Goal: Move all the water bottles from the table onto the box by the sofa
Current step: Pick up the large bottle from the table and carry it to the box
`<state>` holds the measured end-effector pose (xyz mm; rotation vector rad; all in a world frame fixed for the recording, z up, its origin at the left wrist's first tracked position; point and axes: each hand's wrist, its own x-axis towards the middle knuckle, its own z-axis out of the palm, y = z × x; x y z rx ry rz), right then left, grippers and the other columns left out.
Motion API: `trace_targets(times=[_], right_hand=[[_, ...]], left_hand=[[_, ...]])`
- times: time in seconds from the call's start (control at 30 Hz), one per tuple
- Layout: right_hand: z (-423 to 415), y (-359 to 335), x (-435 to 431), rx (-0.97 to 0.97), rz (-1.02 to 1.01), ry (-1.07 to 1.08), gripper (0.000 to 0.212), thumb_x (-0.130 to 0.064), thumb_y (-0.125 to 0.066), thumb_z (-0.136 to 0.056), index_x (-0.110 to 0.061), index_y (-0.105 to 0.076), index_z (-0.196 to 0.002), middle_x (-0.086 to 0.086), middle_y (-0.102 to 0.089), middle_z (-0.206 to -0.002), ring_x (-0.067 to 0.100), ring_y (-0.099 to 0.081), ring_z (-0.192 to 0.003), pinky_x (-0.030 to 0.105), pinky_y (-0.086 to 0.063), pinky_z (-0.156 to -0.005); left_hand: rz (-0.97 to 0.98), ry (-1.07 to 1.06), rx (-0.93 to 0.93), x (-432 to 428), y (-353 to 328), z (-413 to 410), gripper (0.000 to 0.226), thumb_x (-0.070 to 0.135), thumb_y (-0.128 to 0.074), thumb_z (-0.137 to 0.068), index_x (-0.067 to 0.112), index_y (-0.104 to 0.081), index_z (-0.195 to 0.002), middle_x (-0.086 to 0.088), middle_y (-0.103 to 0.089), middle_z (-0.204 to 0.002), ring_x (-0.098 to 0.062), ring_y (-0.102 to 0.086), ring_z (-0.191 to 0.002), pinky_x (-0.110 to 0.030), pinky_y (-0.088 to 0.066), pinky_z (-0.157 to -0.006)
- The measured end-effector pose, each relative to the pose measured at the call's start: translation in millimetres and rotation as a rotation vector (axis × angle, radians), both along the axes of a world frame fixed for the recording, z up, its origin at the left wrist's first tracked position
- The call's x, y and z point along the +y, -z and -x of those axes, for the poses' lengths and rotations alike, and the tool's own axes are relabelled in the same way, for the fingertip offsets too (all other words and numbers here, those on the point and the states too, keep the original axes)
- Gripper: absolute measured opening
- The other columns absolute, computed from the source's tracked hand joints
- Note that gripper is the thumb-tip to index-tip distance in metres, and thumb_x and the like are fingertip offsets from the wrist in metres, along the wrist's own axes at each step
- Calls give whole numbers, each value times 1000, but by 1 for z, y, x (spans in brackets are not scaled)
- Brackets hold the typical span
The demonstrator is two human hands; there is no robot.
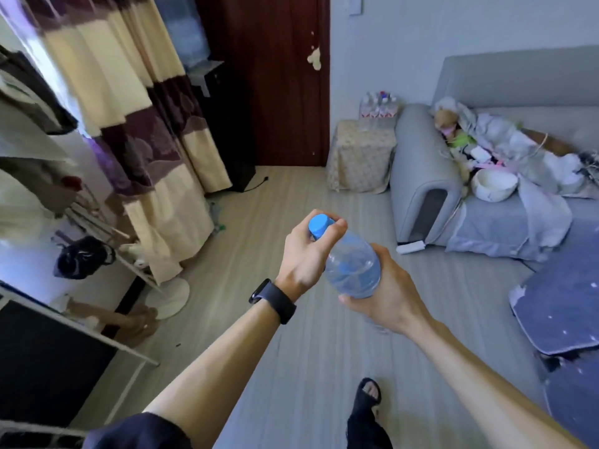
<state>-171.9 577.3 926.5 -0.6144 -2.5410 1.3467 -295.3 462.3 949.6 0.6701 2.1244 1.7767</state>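
1. The person holds one water bottle (pixel 355 268) out in front of the body with both hands, above the pale plank floor (pixel 291 351). The bottle is tilted, and its blue cap (pixel 318 224) points up and to the left.
2. The left hand (pixel 304 254) curls round the neck just under the cap, with thumb and fingers closed on it. A dark band (pixel 274 301) sits on that wrist.
3. The right hand (pixel 389 296) cups the lower body of the bottle from beneath, with the thumb bent against its base (the fingers are mostly hidden behind the bottle).
4. The box (pixel 359 157) is draped in a light patterned cloth. It stands by the wall just beside the armrest of the grey sofa (pixel 421 163), well apart from the held bottle.
5. A cluster of clear bottles (pixel 377 108) stands upright on top of the box; they are too blurred to count.
6. The sofa seat carries a heap of clothes and oddments, among them a white bowl (pixel 494 186).
7. Left of the box is a dark red door (pixel 269 76), and further left hangs a cream-and-purple striped curtain (pixel 146 131).
8. One foot in a black sandal (pixel 368 396) shows on the floor at the bottom edge.
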Motion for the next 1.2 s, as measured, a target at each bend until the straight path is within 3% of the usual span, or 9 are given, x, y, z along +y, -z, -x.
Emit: trace_targets(times=[0.1, 0.2, 0.4, 0.63, 0.73, 0.87, 1.03, 1.13, 1.2], right_hand=[[58, 10, 60, -30, 15, 22, 58, -34, -84, -63, -60, -44, -96, -21, -65, -94, 0, -64, -83, 30, -56, -71], [112, 10, 117, -53, 9, 24, 48, -37, -80, -62, -48, -47, -97, -18, -65, -88, 0, -64, -74, 26, -51, -62], [214, 4, 217, -96, 29, -10, 61, -35, -84, -64, -64, -40, -95, -22, -66, -89, -5, -63, -77, 26, -53, -66], [353, 24, 321, -142, 35, 32, 61, -40, -80, -61, -52, -40, -106, -21, -67, -92, -1, -65, -81, 32, -58, -71], [423, 23, 361, -140, 22, 31, 58, -32, -78, -65, -65, -41, -95, -13, -69, -87, 6, -67, -78, 35, -58, -71], [515, 16, 416, -95, 29, 25, 74, -22, -81, -69, -78, -36, -88, -14, -67, -86, 10, -66, -83, 36, -57, -72], [613, 28, 501, -78, 57, 72, 66, -30, -84, -66, -67, -40, -99, -19, -67, -96, -3, -65, -85, 31, -57, -72], [669, 31, 557, -91, 61, 55, 75, -22, -84, -68, -78, -39, -90, -15, -67, -90, 1, -66, -83, 34, -57, -72], [710, 39, 598, -104, 74, 42, 66, -19, -84, -69, -68, -45, -91, -16, -66, -86, -7, -63, -79, 25, -54, -67]], left_hand=[[5, -8, 16, 60, 3, 54, 10, 36, -66, -92, 27, -66, -85, 7, -69, -85, -11, -63, -81, -36, -53, -78], [24, -29, -1, 115, 4, 105, 10, 35, -66, -92, 28, -66, -86, 4, -69, -88, -15, -64, -85, -40, -54, -80], [27, -50, -32, 213, -1, 206, 14, 35, -67, -92, 23, -65, -86, -3, -68, -87, -10, -59, -78, -33, -49, -73], [31, -15, -50, 320, 20, 347, 22, 44, -66, -92, 23, -65, -87, -4, -69, -87, -15, -63, -80, -46, -54, -77], [33, 5, -70, 362, 28, 419, 26, 46, -65, -93, 20, -63, -88, 4, -65, -78, -11, -59, -74, -37, -50, -69], [40, 50, -57, 424, 25, 519, 37, 50, -64, -92, 13, -61, -89, 2, -59, -76, -11, -54, -69, -34, -46, -64], [63, 107, -46, 511, 23, 619, 28, 46, -63, -95, 19, -63, -87, 5, -61, -76, -9, -56, -71, -28, -49, -66], [82, 118, -87, 566, 33, 677, 28, 48, -63, -94, 21, -62, -84, 4, -60, -75, -11, -56, -70, -29, -49, -65], [101, 108, -85, 607, 42, 717, 28, 49, -63, -94, 23, -62, -83, 6, -60, -74, -10, -56, -69, -27, -48, -65]])
